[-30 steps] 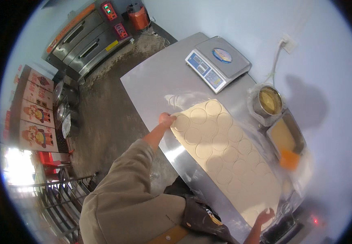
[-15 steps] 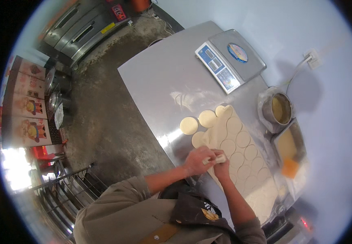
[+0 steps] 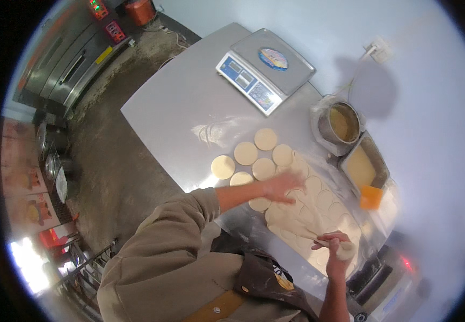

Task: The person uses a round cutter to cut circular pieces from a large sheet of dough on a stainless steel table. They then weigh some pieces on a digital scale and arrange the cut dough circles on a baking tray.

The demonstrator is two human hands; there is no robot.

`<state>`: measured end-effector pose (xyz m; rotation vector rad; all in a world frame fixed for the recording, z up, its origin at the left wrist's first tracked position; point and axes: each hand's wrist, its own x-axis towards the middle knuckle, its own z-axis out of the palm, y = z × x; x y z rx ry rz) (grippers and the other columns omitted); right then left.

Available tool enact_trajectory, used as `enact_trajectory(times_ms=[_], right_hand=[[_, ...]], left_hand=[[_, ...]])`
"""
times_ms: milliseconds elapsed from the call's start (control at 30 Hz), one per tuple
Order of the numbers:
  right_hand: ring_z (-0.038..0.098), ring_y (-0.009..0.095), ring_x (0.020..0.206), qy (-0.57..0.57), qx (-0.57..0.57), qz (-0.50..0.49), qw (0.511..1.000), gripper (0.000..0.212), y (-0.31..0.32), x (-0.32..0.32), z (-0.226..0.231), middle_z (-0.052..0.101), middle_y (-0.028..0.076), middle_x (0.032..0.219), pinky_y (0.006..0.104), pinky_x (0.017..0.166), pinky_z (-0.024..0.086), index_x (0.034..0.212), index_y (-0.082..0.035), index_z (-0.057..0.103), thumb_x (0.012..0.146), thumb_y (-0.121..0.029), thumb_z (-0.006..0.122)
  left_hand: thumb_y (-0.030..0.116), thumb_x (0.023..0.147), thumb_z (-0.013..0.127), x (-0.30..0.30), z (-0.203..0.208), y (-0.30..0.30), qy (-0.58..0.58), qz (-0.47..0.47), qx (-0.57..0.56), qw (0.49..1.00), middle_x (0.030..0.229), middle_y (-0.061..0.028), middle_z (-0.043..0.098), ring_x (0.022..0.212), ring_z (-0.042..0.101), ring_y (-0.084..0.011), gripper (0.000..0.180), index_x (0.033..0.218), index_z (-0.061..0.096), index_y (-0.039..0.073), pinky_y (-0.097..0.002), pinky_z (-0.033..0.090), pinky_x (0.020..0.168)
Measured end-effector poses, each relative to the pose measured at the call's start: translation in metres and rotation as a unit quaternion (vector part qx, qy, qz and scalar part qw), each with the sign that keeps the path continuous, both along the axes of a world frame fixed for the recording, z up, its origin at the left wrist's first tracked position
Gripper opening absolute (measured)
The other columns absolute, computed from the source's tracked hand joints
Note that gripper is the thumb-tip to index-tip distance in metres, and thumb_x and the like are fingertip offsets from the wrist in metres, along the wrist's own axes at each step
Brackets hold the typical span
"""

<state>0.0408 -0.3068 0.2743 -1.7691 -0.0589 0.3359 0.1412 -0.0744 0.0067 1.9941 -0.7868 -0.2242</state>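
A thin sheet of pale dough (image 3: 326, 201), scored with rows of cut circles, lies on the metal table. My left hand (image 3: 283, 187) is over its far left part, blurred by motion, with thumb and fingers apart and nothing seen in them. My right hand (image 3: 337, 248) is closed around bunched dough scrap (image 3: 345, 250) above the near right part of the sheet. From that hand a stretched web of dough scrap (image 3: 297, 221) runs back across the sheet. Several separate dough rounds (image 3: 246, 153) lie to the left of and beyond the sheet; my left forearm partly covers some.
A digital scale (image 3: 264, 70) stands at the table's far side. Along the wall are a round metal pot (image 3: 326, 126), a rectangular metal pan (image 3: 385, 174) with pale contents and an orange block (image 3: 371, 197). A steel oven (image 3: 55, 70) stands across the floor.
My hands, together before, are now apart: the left has gone farther away, the right toward the near right with dough scrap. More dough rounds now show separated from scrap. The view has shifted.
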Motion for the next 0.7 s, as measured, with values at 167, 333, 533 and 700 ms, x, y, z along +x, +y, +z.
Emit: enact_trajectory(times_ms=[167, 333, 533, 700], right_hand=[[0.074, 0.030, 0.077, -0.053, 0.003, -0.068, 0.996, 0.034, -0.036, 0.015, 0.019, 0.070, 0.021, 0.099, 0.0395, 0.070, 0.063, 0.104, 0.005, 0.060, 0.111, -0.028, 0.054], [0.070, 0.021, 0.080, -0.022, 0.062, -0.226, 0.972, 0.030, -0.097, 0.068, -0.032, 0.070, 0.015, 0.094, 0.0329, 0.068, 0.057, 0.113, 0.003, 0.064, 0.109, -0.026, 0.057], [0.066, 0.018, 0.109, 0.108, 0.082, 0.078, 0.988, 0.037, -0.102, 0.067, -0.165, 0.071, 0.007, 0.122, 0.0340, 0.103, 0.048, 0.127, -0.004, 0.070, 0.104, -0.033, 0.062], [0.066, 0.026, 0.117, -0.028, -0.116, 0.296, 0.948, 0.051, -0.157, 0.006, -0.198, 0.066, 0.012, 0.137, 0.0412, 0.107, 0.052, 0.142, -0.002, 0.059, 0.102, -0.032, 0.065]], left_hand=[[0.043, 0.103, 0.056, -0.077, 0.016, -0.087, 0.236, -0.103, -0.125, 0.958, 0.131, -0.0181, 0.068, 0.121, 0.066, -0.0327, 0.054, 0.144, 0.054, 0.007, -0.0529, 0.028, 0.124], [0.041, 0.105, 0.052, -0.129, 0.046, -0.132, 0.314, 0.002, -0.236, 0.920, 0.092, -0.0125, 0.071, 0.085, 0.069, -0.0272, 0.046, 0.130, 0.060, 0.003, -0.0428, 0.051, 0.078], [0.043, 0.106, 0.054, -0.133, 0.128, -0.202, 0.433, 0.337, -0.453, 0.702, 0.093, -0.0075, 0.070, 0.081, 0.068, -0.0219, 0.042, 0.122, 0.064, 0.005, -0.0387, 0.054, 0.070], [0.050, 0.108, 0.048, -0.087, 0.188, -0.227, 0.520, 0.477, -0.549, 0.449, 0.102, -0.0078, 0.067, 0.085, 0.065, -0.0238, 0.047, 0.120, 0.062, 0.007, -0.0384, 0.056, 0.074]])
